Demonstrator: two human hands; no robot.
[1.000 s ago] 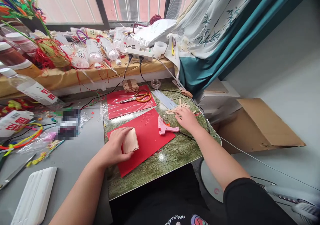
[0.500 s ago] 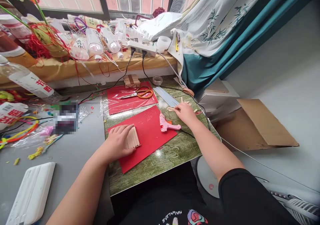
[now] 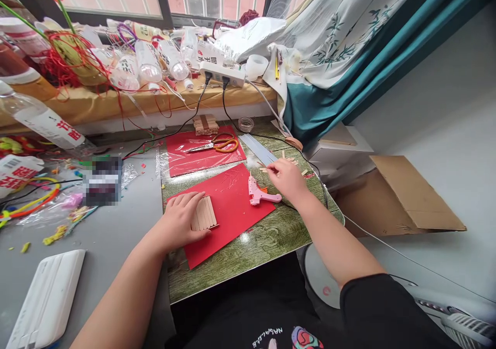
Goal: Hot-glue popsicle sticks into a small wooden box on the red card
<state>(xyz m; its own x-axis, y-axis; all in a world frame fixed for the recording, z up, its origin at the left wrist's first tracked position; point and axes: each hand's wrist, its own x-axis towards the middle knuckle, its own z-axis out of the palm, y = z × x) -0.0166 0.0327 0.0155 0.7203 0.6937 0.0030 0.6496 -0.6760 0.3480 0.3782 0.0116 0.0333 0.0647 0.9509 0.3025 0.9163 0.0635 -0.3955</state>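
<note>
My left hand [image 3: 180,219] is wrapped over a small panel of craft sticks [image 3: 205,214] set side by side, thumb along its near edge. Under the panel lies a red sheet [image 3: 232,225]. To the right, my right hand [image 3: 289,178] is closed, fingertips down among loose craft sticks [image 3: 285,156] beside a bundle of pale glue sticks [image 3: 259,150]. What its fingers hold, if anything, is hidden. A pink glue gun [image 3: 261,193] rests on the red sheet's right side, between my hands.
Scissors [image 3: 217,143] lie on a plastic-wrapped red pack [image 3: 178,157], with bundled craft sticks [image 3: 205,124] behind. A tape roll [image 3: 245,124] is near. A power strip [image 3: 222,74] sits on the cluttered sill. A cardboard box [image 3: 414,194] stands right, a white power bank [image 3: 50,292] front left.
The view has shifted very slightly. My right hand stays among the loose sticks with its fingers a little more curled; my left hand keeps its place on the panel.
</note>
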